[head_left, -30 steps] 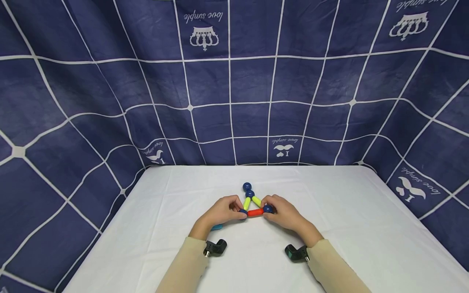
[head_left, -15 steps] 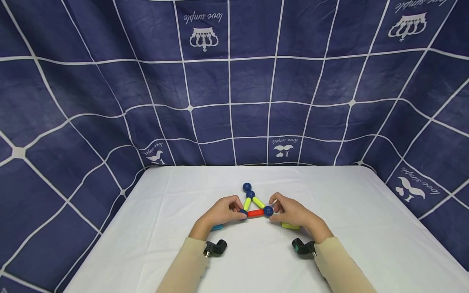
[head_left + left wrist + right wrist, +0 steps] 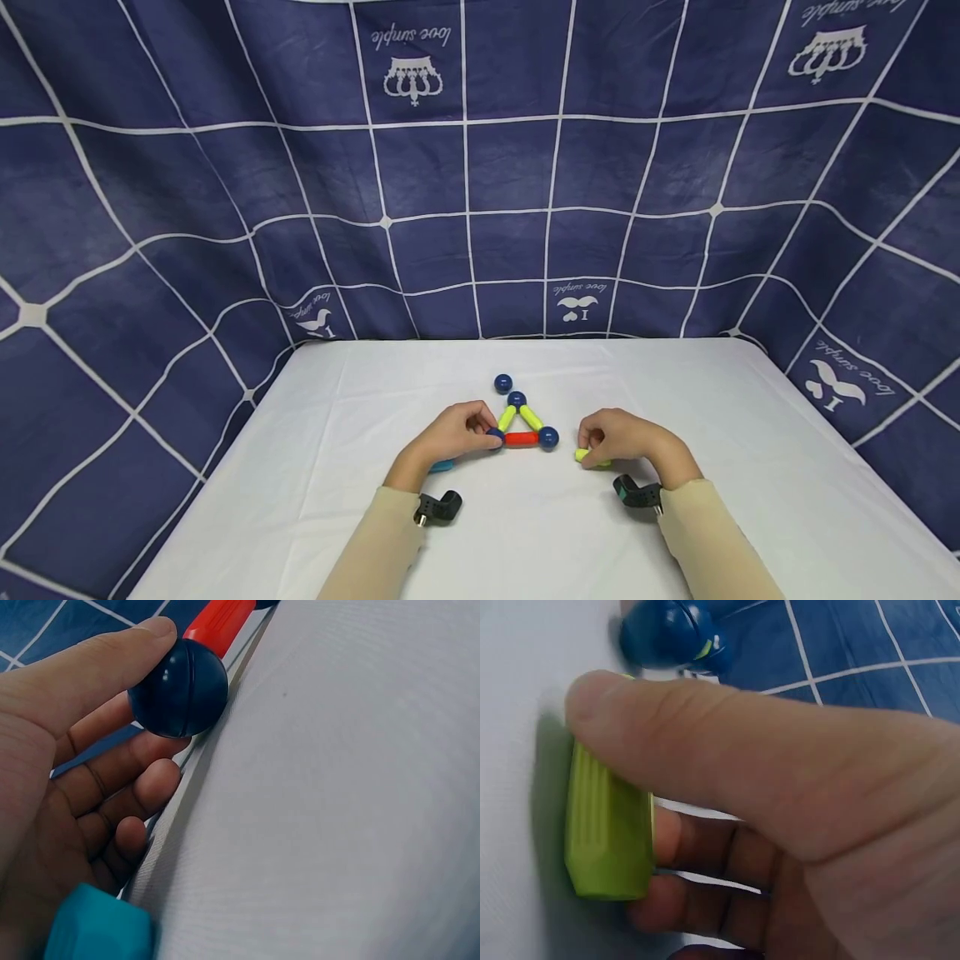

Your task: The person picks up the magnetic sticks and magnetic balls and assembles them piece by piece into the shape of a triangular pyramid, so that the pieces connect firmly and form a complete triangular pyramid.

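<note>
Left of the red stick (image 3: 521,438), the left hand (image 3: 450,433) pinches a blue ball (image 3: 178,688); right of it, the right hand (image 3: 626,440) grips a green stick (image 3: 607,825) against the white table (image 3: 750,467). The backdrop (image 3: 225,167) reads "love simple".

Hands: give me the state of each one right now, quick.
Left hand: closed, pinching the dark blue ball at the triangle's left corner.
Right hand: closed, gripping a loose yellow-green rod on the white table.
</note>
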{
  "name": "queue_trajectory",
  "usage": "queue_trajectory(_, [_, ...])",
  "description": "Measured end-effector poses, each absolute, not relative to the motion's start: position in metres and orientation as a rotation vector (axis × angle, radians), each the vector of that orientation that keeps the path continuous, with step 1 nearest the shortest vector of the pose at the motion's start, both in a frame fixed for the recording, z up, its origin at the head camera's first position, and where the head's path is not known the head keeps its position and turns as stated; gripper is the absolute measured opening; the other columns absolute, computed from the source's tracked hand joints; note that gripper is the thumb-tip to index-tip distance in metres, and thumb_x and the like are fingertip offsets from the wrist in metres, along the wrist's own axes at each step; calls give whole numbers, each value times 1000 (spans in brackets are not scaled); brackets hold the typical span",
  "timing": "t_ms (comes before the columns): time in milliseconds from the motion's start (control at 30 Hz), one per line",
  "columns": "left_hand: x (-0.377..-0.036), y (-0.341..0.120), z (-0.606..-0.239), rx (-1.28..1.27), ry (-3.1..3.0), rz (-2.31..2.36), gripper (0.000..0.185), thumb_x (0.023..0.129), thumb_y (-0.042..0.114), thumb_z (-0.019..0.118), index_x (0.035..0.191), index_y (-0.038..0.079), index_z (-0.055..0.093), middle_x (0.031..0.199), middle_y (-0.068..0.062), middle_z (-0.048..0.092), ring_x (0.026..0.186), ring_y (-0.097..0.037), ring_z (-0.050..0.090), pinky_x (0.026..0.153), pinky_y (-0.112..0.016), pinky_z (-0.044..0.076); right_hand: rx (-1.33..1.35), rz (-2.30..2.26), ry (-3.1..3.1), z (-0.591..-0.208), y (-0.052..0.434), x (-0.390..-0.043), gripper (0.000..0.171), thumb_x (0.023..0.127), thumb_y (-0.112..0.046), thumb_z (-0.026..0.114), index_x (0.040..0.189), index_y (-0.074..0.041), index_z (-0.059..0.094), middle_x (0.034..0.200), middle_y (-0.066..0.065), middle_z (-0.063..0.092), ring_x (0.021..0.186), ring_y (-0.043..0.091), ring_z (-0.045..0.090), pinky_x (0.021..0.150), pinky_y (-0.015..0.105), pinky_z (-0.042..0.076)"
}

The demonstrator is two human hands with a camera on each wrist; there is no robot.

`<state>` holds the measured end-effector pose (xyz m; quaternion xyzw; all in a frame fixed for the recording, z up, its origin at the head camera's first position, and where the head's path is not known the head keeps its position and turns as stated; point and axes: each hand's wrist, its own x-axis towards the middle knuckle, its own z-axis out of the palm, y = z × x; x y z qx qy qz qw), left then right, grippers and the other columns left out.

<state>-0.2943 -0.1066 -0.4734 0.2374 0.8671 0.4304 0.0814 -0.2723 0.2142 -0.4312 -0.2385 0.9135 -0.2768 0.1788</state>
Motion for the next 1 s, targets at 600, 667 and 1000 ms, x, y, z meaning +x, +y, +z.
queue_trajectory(600, [-296, -107, -474, 744, 2614, 1269, 21, 90, 28, 75, 110, 23, 73, 96, 7, 70, 84, -11, 57, 76, -24, 48, -572, -1252, 2963, -430, 203, -286, 13, 90, -18, 74, 101, -14, 70, 92, 0, 72, 86, 14, 65, 76, 30, 51])
queue_trajectory(667, [-297, -107, -474, 747, 2616, 1270, 22, 90, 27, 75, 111, 22, 73, 98, 8, 71, 85, -10, 58, 78, -24, 48, -545, -1332, 2975, -431, 198, -286, 16, 90, -17, 74, 104, -13, 70, 95, 1, 73, 88, 14, 67, 75, 28, 53])
queue_trajectory(1000, [-297, -106, -475, 736, 2627, 1258, 21, 92, 27, 73, 113, 25, 73, 103, 8, 72, 91, -10, 60, 83, -26, 49, -512, -1582, 2908, -441, 175, -285, 19, 91, -12, 73, 109, -9, 69, 100, 7, 75, 90, 18, 70, 77, 24, 54])
